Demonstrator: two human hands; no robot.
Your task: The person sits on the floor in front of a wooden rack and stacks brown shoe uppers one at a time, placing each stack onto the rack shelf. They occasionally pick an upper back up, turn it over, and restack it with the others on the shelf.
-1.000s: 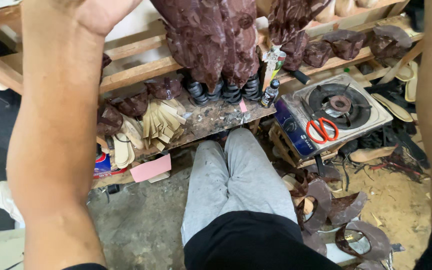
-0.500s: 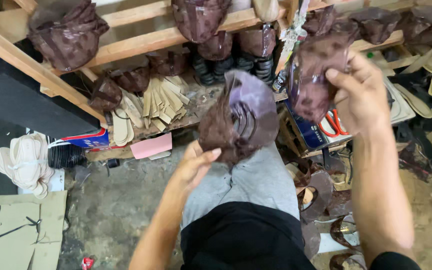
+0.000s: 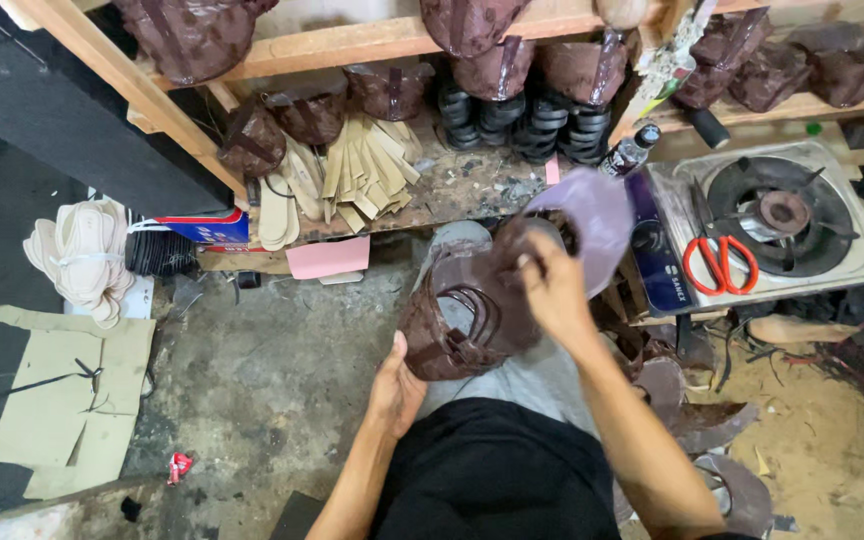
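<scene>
A bundle of dark brown leather shoe uppers (image 3: 467,315) rests over my lap. My left hand (image 3: 395,385) grips the bundle from below at its near left corner. My right hand (image 3: 552,290) pinches the bundle's top right part, next to a pale purple lining piece (image 3: 597,215) that sticks up behind it. My grey trousers (image 3: 542,375) show beneath the bundle.
Wooden shelves (image 3: 352,40) hold more brown bundles and stacked black heels (image 3: 512,115). Tan insoles (image 3: 347,175) lie on the low shelf. A gas stove (image 3: 782,215) with red scissors (image 3: 717,265) stands right. White insoles (image 3: 82,255) and cardboard sheets (image 3: 62,400) lie left. Leather scraps (image 3: 702,440) litter the floor.
Both hands came down from the shelf with the brown uppers. The two pieces held apart half a second ago are now brought together over my lap.
</scene>
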